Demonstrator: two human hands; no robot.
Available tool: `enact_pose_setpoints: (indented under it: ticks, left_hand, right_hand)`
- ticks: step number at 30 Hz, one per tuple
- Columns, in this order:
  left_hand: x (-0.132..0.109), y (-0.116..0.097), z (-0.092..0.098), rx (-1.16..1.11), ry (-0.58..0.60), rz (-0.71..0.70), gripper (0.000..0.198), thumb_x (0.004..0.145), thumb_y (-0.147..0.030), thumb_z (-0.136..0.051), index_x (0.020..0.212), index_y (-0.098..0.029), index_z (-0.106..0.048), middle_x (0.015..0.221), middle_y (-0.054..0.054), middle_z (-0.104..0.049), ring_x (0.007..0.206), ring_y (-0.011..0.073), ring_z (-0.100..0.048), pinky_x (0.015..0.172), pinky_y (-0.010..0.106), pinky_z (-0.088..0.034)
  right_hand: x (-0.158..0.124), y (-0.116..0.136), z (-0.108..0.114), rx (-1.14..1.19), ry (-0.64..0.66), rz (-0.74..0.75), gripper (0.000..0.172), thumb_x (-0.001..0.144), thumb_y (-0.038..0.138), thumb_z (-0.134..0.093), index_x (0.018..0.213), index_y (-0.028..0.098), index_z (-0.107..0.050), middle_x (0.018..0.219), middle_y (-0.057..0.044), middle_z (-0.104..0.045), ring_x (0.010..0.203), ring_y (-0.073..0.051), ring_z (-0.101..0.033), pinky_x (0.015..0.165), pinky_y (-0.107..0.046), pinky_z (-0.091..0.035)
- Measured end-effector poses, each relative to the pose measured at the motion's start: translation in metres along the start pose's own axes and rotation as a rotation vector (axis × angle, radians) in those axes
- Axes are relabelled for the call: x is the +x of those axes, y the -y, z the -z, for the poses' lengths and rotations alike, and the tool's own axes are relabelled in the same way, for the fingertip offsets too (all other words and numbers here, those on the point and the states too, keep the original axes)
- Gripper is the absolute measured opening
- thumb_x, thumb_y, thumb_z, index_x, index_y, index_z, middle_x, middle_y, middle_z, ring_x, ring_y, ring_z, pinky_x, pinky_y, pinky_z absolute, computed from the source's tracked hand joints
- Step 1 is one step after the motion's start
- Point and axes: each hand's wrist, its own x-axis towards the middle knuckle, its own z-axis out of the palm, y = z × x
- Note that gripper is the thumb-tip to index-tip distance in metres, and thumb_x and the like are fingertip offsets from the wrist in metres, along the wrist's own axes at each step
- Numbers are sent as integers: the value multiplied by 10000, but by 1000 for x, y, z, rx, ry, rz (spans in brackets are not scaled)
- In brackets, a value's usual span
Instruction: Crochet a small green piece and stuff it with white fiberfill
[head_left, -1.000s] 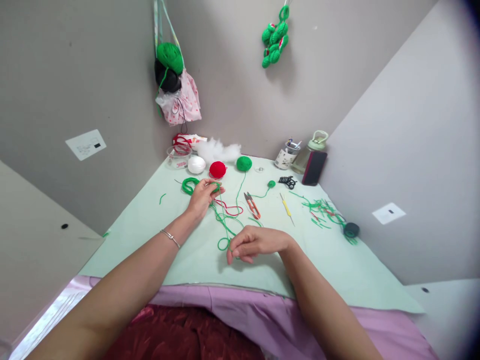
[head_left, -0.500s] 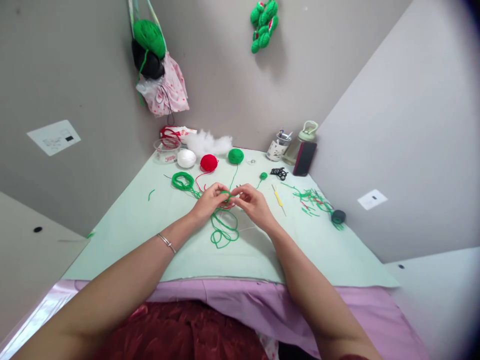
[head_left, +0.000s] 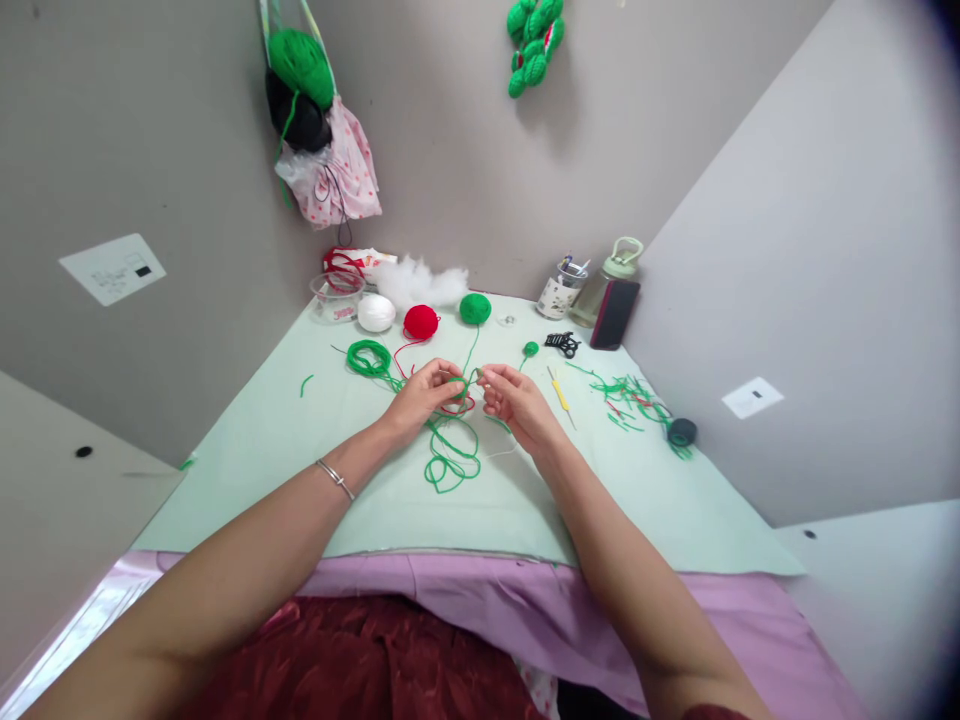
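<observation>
Near the middle of the pale green table point(head_left: 375, 500), my left hand point(head_left: 426, 398) pinches a small green and red yarn piece point(head_left: 459, 396). My right hand point(head_left: 516, 400), just to its right, has thumb and forefinger closed on a green strand point(head_left: 474, 376) that rises from the piece. The hands are a little apart. Loose green yarn loops point(head_left: 451, 462) lie below them, and a coil of green yarn point(head_left: 368, 358) is to the left. A green ball point(head_left: 475, 309), a red ball point(head_left: 421, 322) and a white ball point(head_left: 376, 313) sit behind the hands.
A yellow-handled hook point(head_left: 559, 390), black hair clip point(head_left: 562, 345) and yarn scraps point(head_left: 630, 400) lie to the right. At the back stand a clear tub point(head_left: 337, 300), white stuffing point(head_left: 420, 283), a pen cup point(head_left: 559, 292), a bottle point(head_left: 592, 295) and a phone point(head_left: 616, 314).
My right hand has moved slightly right, away from my left hand, drawing up a green strand between them. The whole view has shifted a little.
</observation>
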Motion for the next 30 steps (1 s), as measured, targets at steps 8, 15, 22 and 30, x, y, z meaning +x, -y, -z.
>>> enact_pose_setpoints:
  ticks: [8, 15, 22, 30]
  left_hand:
    - [3, 4, 2, -2, -115, -106, 285, 747, -255, -809, 989, -193, -672, 1022, 28, -720, 975, 187, -669, 901, 313, -528]
    - [4, 5, 3, -38, -98, -62, 276, 770, -281, -796, 1000, -184, -680, 989, 41, -730, 896, 195, -707, 867, 346, -573]
    - [3, 1, 3, -69, -89, -29, 308, 742, -311, -840, 982, -165, -712, 962, 33, -725, 848, 178, -721, 869, 339, -574]
    - [0, -1, -2, -85, -61, 9, 248, 738, -264, -808, 927, -150, -694, 869, 34, -724, 763, 158, -687, 749, 288, -552]
  right_hand:
    - [-6, -8, -16, -119, 162, -118, 469, 722, 579, -869, 864, 178, -671, 699, -14, -705, 553, -111, -600, 526, -240, -478]
    - [-14, 1, -19, -283, 293, -36, 394, 809, 564, -785, 824, 181, -691, 514, 65, -565, 463, -73, -417, 484, -225, -322]
    - [-19, 10, -19, -547, 407, -69, 362, 841, 552, -748, 851, 190, -758, 596, 13, -656, 483, -113, -503, 504, -258, -403]
    - [3, 35, 77, -1029, -460, -39, 266, 1002, 264, -580, 1246, 172, -632, 1357, -199, -648, 1262, -330, -595, 997, -454, -476]
